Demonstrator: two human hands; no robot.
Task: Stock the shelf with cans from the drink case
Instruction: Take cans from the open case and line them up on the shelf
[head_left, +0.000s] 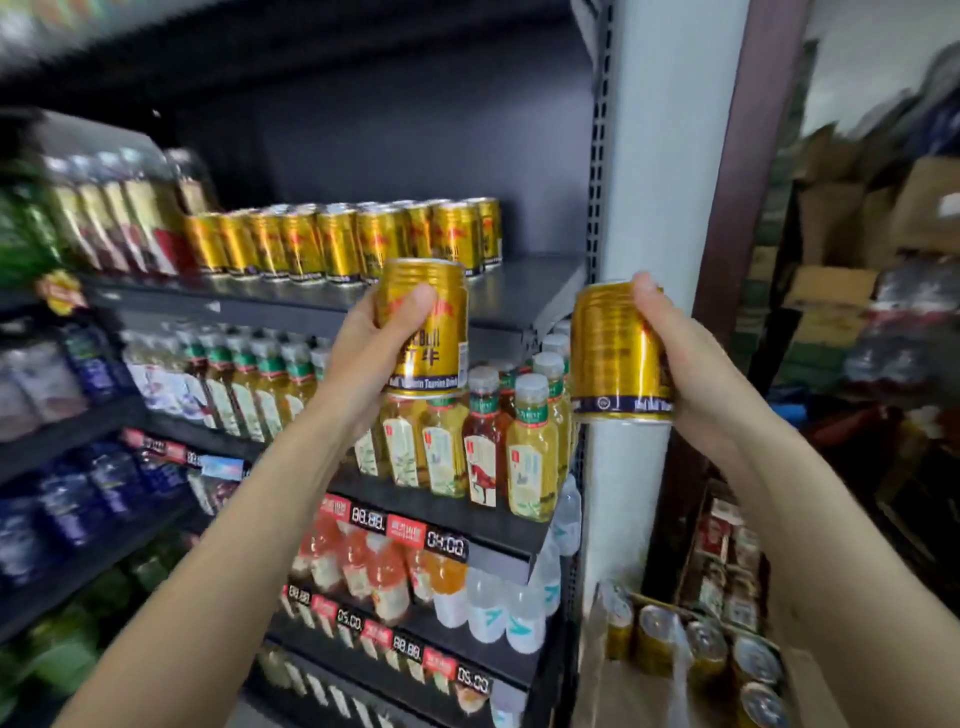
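Observation:
My left hand (363, 343) grips a gold can (431, 338) upright, just below the front edge of the grey shelf (524, 283). My right hand (691, 364) holds a second gold can (613, 353) in front of the white pillar, a little right of the shelf. Several matching gold cans (332, 244) stand in rows on the shelf's left and middle part; its right end is bare. The drink case (691, 649), an open cardboard box with several gold cans showing their tops, sits low at the right.
Tea bottles (519, 441) fill the shelf directly below the cans, with price tags and more bottles lower down. A white pillar (660, 182) bounds the shelving on the right. Cardboard boxes (841, 234) are stacked further right.

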